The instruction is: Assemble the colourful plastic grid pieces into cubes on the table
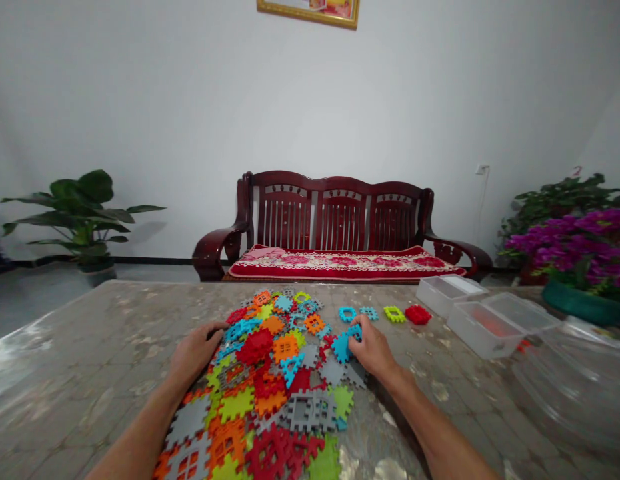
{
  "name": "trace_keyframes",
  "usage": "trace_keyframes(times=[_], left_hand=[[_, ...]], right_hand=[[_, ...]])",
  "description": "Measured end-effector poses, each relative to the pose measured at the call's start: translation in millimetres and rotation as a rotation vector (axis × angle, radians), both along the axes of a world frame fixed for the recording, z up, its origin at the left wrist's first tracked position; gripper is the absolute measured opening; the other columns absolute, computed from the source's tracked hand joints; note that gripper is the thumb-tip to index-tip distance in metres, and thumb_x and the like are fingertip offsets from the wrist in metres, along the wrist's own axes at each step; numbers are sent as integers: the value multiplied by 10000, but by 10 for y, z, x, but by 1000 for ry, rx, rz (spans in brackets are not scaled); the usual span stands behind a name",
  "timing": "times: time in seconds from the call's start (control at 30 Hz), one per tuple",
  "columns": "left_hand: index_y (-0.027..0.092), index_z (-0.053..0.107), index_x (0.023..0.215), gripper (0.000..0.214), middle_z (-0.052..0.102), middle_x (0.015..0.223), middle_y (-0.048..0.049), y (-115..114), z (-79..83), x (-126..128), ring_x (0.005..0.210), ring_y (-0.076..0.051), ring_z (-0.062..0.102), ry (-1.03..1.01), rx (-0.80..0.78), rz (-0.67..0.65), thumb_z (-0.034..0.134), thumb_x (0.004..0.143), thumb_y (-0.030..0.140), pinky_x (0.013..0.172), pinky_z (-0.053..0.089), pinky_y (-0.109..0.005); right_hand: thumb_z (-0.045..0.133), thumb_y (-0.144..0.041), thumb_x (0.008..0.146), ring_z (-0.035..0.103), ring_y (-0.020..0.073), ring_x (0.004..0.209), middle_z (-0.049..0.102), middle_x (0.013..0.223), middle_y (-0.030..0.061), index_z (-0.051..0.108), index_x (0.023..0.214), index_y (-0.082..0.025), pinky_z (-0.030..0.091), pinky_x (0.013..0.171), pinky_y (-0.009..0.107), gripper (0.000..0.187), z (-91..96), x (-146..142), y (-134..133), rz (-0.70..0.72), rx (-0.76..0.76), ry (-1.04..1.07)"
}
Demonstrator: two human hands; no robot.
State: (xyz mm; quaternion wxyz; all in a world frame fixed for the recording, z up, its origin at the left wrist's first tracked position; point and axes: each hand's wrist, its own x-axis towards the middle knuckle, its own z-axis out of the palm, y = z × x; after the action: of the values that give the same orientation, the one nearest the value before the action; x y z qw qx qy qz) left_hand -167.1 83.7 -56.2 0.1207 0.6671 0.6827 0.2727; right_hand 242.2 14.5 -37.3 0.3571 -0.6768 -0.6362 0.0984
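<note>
One pile (267,383) of flat, toothed pieces in red, orange, green, blue and grey, too many to count, runs up the bench (115,373) toward its far edge. To its right lies one clear plastic thing (575,387), its kind hard to tell. Two hands are at the pile: the left hand (197,350) rests curled against its left side, and I cannot tell whether it grips anything; the right hand (370,343) pinches a blue piece (342,347) at the pile's right side. Two clear tubs (483,343) stand farther right, the nearer holding red-orange pieces (490,321). Four items line up nearer the far edge: two blue, one green, one red (418,315). Beyond that edge stand one settee (340,220) with three back panels and, past the far-left corner, one plant (87,217). One picture (320,12) hangs above.
</note>
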Motion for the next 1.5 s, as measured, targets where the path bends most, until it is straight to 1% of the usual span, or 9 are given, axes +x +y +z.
trace_keyframes(times=[0.3,0.43,0.53,0.77,1.0,1.2,1.33,1.43,1.5], left_hand=[[286,770,1067,357,788,1110,2,-2,-11,-2,1032,-239,710,12,13,16,509,833,355,903,518,-291],[282,777,1048,347,794,1089,7,-19,11,10,1023,-238,712,-5,23,9,522,822,347,895,523,-286],[290,777,1039,338,800,1063,12,-28,29,16,1007,-239,717,-1,15,22,525,822,350,886,526,-286],[284,778,1045,356,796,1080,1,-22,22,9,1009,-245,718,15,15,22,504,834,368,883,527,-291],[281,778,1046,358,797,1078,-1,10,-12,-13,1022,-241,716,4,16,13,515,819,367,891,530,-286],[300,777,1046,353,798,1074,9,14,-14,-18,999,-243,722,-2,12,25,524,811,372,872,538,-289],[294,774,1050,357,798,1077,6,2,-10,-7,1006,-242,720,-10,14,19,512,824,378,880,534,-286],[285,770,1077,384,791,1107,-10,2,-17,-8,1015,-249,718,-3,1,28,476,852,384,901,529,-308],[281,769,1083,390,787,1120,-17,8,-27,-15,1023,-252,716,1,-2,17,463,862,382,922,522,-319]], right_hand=[[626,-296,694,557,168,642,613,715,-32,576,894,-235,354,618,247,214,-54,21,32,-44,80,57],[674,-397,668,565,178,651,632,692,-22,623,838,-216,385,624,262,254,-69,182,141,-78,72,168],[597,-469,749,589,194,663,650,683,-5,660,809,-208,422,645,281,275,-84,393,202,-75,28,231],[524,-423,845,668,238,924,733,972,79,695,1062,-224,466,787,306,341,-158,756,173,-309,-2,38],[482,-409,853,681,225,925,733,1000,66,684,1082,-208,503,814,320,365,-243,811,236,-236,14,191],[557,-372,834,684,245,1033,730,1109,101,674,1105,-202,504,902,350,341,-280,909,221,-347,-7,100],[660,-288,714,699,266,1017,748,1067,119,706,1026,-169,519,919,380,337,-293,1002,198,-209,-55,189],[729,-225,578,705,278,1031,745,1117,122,701,1073,-147,542,903,380,502,-289,1046,156,-40,-143,320],[755,-199,508,698,290,1052,740,1144,113,697,1102,-152,538,921,396,599,-275,1044,109,-21,-166,290]])
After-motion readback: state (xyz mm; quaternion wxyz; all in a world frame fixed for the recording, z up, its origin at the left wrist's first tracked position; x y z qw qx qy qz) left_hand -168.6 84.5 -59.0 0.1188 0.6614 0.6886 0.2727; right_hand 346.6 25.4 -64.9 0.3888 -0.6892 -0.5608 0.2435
